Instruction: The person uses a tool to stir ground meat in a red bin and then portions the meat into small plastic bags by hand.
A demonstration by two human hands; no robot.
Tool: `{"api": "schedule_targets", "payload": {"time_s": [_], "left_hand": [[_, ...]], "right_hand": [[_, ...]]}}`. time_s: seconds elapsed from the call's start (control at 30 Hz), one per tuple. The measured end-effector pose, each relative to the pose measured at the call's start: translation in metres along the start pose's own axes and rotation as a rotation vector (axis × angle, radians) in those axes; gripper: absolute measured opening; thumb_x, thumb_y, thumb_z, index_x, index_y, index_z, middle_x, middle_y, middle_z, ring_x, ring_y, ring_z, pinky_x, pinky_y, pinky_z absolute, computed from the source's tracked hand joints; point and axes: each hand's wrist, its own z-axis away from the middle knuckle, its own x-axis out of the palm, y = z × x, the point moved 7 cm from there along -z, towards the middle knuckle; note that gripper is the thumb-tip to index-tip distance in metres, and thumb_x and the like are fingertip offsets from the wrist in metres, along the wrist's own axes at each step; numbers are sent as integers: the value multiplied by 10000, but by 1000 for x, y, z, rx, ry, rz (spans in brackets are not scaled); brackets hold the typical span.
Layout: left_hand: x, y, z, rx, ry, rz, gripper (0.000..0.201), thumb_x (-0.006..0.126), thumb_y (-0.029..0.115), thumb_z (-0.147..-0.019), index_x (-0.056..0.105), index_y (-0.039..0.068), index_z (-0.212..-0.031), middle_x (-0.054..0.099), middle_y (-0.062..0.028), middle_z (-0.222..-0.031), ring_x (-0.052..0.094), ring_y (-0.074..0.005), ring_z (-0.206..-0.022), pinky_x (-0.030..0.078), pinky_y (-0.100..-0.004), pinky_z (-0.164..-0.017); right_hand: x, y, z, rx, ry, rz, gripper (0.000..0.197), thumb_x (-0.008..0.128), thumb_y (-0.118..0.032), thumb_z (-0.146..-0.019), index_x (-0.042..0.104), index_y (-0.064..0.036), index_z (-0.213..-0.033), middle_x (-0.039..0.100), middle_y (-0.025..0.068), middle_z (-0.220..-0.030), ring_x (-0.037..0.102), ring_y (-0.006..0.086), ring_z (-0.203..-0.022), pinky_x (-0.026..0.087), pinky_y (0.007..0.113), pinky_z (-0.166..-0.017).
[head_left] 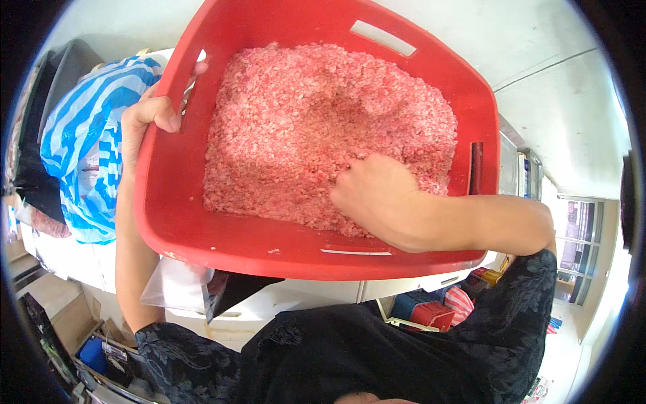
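A big red plastic tub [316, 250], with slots cut in its walls, holds a broad mass of pink minced meat [282, 114]. Around the tub's left rim my left hand [151, 114] is closed, its thumb over the edge and a fingertip showing in the handle slot. My right hand [377, 195] is curled into a fist and pressed into the meat near the front of the tub. Its fingertips are hidden in the meat, and the right forearm crosses the tub's right front rim.
Left of the tub lies a blue-and-white striped plastic bag [101, 148], near a dark grey bin [70, 71]. A clear plastic bag [178, 286] hangs below the front rim. Below right is a red box [431, 315]. A white wall [552, 81] rises at the right.
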Motion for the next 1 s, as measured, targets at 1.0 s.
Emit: {"api": "schedule_targets", "payload": {"time_s": [1.0], "left_hand": [[-15,-7,-7,-138,-45,-12,477,586,63,-691,672,9,-1158,618,-61,-1006,557,-156,-861,455,-262,-806]], "right_hand": [[58,105,52,129,290,-665,369,718,-90,-935,769,-105,-1300,777,211,-1001,753,393,-869,599,478,-821]]}}
